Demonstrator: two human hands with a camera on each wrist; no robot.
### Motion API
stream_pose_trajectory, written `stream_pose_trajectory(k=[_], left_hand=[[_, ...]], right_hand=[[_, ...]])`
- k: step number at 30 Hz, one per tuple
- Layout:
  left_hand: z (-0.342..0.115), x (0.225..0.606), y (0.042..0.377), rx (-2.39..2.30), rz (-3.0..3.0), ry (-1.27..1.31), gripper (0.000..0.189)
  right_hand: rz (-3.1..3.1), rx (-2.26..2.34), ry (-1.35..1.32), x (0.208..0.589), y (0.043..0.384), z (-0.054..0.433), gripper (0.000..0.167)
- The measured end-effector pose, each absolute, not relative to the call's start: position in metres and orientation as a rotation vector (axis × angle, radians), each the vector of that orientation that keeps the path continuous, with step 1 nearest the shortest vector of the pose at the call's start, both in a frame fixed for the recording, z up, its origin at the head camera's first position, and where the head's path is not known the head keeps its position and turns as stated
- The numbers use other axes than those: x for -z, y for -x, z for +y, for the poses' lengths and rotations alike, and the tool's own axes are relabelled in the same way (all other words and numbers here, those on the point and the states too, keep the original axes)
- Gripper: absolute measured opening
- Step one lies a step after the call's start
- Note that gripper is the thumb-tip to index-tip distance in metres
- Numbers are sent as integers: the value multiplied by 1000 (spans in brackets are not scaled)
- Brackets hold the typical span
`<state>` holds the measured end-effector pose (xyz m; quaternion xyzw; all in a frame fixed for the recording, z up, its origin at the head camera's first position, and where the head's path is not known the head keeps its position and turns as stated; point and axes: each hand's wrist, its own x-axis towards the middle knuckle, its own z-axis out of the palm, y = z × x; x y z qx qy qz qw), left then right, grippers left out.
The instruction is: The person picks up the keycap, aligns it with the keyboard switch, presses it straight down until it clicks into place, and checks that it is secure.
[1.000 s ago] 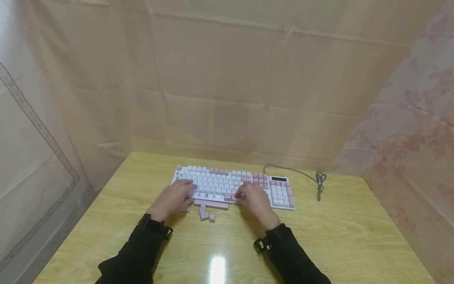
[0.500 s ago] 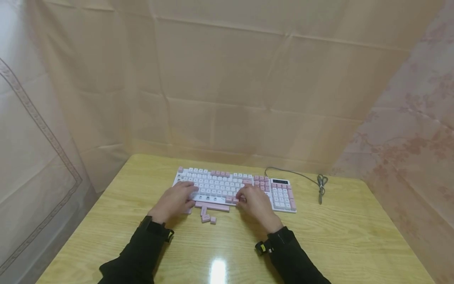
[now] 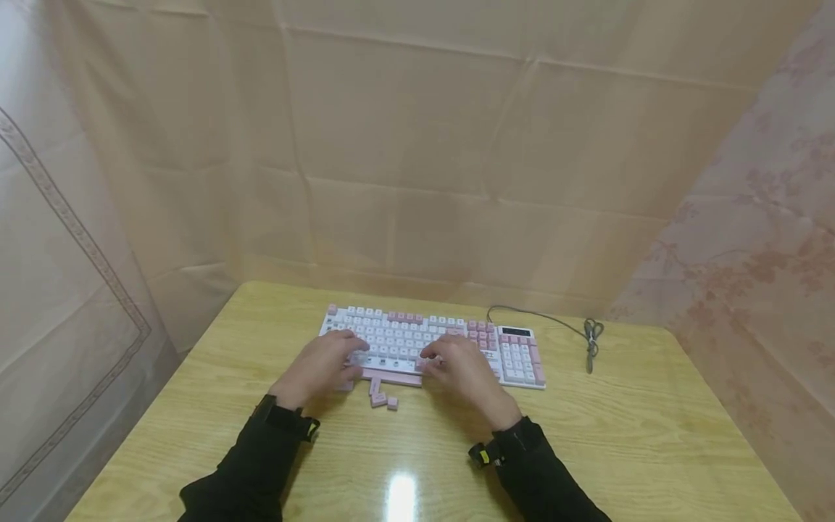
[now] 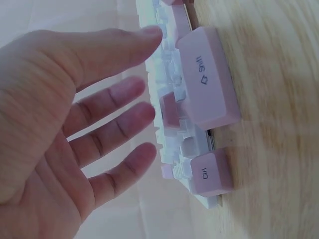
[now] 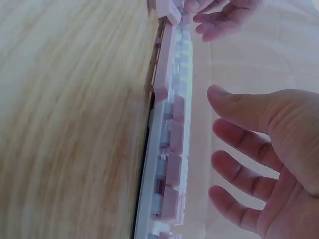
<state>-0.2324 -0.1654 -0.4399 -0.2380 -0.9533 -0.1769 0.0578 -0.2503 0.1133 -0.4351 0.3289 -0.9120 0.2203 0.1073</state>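
Plain black sleeves cover the person's forearms, the left sleeve [image 3: 235,471] creasing into an angular fold at its outer edge, the right sleeve [image 3: 548,478] smoother. Around the wrists run a black left strap [image 3: 283,415] and a matching right strap [image 3: 514,431]. The left device [image 3: 311,429] and right device [image 3: 481,454] fixed there are small, dark and marked with yellow. The left hand [image 3: 317,368] and right hand [image 3: 464,371] are bare.

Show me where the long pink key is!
In the head view, the long pink key lies along the near edge of the keyboard, between the left hand and right hand, behind small pink keys.
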Motion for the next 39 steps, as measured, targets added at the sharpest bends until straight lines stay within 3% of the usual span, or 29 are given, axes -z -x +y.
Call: stream_pose_trajectory(k=[8,25,29,39], left_hand=[[-163,436,231,600,-2871,856,25],[-159,440,234,617,-2974,803,19],[-159,439,234,614,-2971,831,8],[-157,438,231,620,-2989,827,14]], right_hand=[[-2757,-640,-1066,437,245,110,19],[-2838,-579,-1124,442,238,107,16],[-2843,-557,-1138,444,238,107,15],[-2876,-526,-1133,443,237,106,18]])
